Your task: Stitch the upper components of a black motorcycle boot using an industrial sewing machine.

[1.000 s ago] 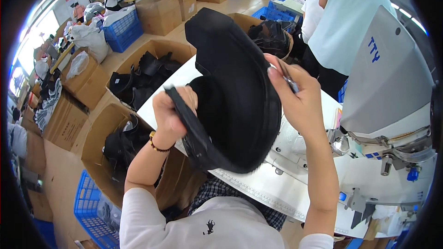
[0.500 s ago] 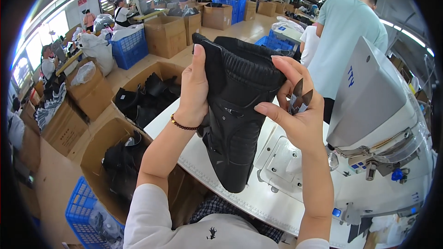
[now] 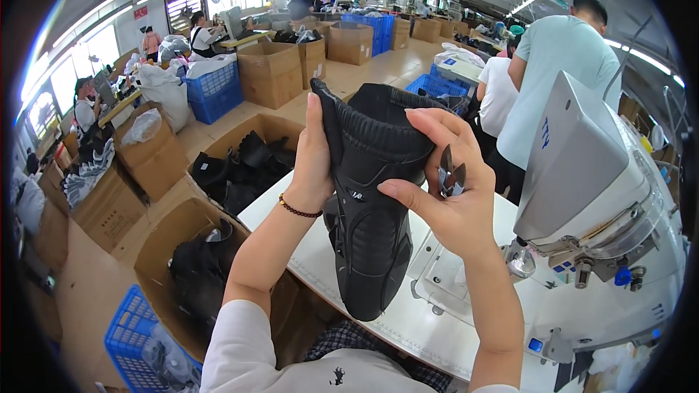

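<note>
While both hands are raised in front of the chest, a black boot upper (image 3: 375, 229) hangs between them, collar up and toe pointing down toward the person, over the near part of the white desk (image 3: 317, 266). The left hand (image 3: 309, 167), with a beaded bracelet (image 3: 300, 210) at its wrist, grips the collar's left side: its thumb lies straight up along the outer edge, and its other fingers are out of sight behind the upper, so how far they curl cannot be told. On the right hand (image 3: 462, 200), the fingers are partly open, the forefinger bent over the padded rim and the thumb apart from it, its tip against the upper's front below the collar. Small metal snips (image 3: 450, 178) sit tucked in that same hand, blades upward and spread in a V, their other end hidden by the palm. To the right of this hand stands a grey-and-white sewing machine (image 3: 575, 167). Left of the desk, a cardboard box (image 3: 156, 244) holds more black pieces, with a blue plastic crate (image 3: 120, 338) just beside it.
</note>
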A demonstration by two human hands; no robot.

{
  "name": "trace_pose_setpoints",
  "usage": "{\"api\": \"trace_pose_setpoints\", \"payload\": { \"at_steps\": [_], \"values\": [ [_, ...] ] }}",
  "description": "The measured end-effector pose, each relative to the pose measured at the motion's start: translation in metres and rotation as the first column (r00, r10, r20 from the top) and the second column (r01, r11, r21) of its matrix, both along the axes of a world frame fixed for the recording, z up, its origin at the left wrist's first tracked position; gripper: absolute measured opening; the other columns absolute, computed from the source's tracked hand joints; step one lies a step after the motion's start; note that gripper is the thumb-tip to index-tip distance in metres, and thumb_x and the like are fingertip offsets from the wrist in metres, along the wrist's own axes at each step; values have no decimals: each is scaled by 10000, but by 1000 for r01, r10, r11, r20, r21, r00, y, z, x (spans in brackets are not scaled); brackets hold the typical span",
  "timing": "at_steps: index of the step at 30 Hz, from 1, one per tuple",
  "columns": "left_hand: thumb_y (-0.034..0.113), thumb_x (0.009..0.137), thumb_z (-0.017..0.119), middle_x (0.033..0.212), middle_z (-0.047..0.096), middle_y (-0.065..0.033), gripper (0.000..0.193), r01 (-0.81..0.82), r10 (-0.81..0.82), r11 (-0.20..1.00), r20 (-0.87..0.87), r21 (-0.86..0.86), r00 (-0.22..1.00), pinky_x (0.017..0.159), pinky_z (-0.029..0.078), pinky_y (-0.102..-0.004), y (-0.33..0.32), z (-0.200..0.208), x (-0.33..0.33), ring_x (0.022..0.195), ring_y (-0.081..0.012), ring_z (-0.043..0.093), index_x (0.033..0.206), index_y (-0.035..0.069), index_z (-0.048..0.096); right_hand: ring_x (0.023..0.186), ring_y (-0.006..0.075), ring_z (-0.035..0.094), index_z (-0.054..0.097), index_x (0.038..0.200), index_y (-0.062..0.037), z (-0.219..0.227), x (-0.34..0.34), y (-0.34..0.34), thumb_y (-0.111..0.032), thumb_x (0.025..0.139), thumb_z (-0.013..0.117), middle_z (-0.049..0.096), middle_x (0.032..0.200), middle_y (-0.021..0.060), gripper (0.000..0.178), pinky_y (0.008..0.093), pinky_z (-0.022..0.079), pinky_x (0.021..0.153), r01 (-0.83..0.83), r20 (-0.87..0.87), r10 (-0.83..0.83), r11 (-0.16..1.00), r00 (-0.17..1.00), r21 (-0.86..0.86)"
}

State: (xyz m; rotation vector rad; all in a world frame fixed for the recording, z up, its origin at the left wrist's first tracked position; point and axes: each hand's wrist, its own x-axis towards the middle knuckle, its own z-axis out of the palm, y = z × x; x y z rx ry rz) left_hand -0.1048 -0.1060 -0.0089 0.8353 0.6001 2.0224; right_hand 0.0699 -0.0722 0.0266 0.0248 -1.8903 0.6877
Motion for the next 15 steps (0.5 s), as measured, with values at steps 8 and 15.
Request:
{"api": "trace_pose_setpoints", "payload": {
  "at_steps": [8,15],
  "values": [
    [566,838,342,908,589,-132,597,31,-32,999,31,24,999,744,504,-306,3,-3,-3,820,-191,603,957,4,504,521,13,352,554,1098,-48,1,1,-2,-109,551,790,492,1121,62,599,137,303,446,4,7,-4,1000,1000,6],
    [563,835,359,821,594,-104,581,-101,101,995,-80,3,992,674,507,-282,-10,-1,8,734,-162,600,875,8,526,519,16,364,554,1096,-51,-1,9,-10,-112,536,797,496,1094,54,614,140,304,437,17,-2,-17,1000,1000,8]
  ]
}}
